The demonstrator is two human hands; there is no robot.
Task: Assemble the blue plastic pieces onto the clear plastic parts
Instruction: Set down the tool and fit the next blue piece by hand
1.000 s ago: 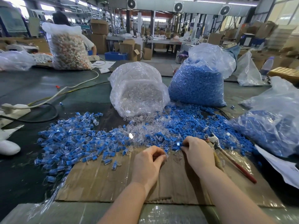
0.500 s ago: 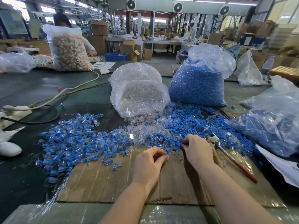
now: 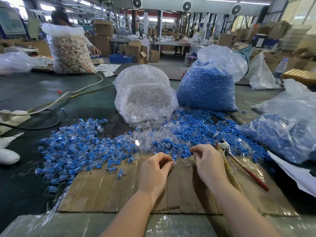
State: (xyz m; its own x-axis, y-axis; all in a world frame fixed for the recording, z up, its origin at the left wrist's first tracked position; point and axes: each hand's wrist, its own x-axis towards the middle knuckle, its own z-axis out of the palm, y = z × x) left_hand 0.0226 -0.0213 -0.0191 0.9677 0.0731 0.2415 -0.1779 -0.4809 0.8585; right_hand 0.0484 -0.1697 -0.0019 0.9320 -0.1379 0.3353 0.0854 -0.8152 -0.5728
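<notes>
Now both hands over cardboard sheet on table. Left hand grip curled, pinching what looks like small clear part, hard to see. Right hand grip curled at edge of blue pieces; contents cannot tell. Clear parts heaped just beyond fingers.

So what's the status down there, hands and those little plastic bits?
Left hand curled, grip on a small clear part, hard to make out. Right hand pinching at the edge of the loose blue pieces. Pliers lying beside the right hand, not blocking.
</notes>
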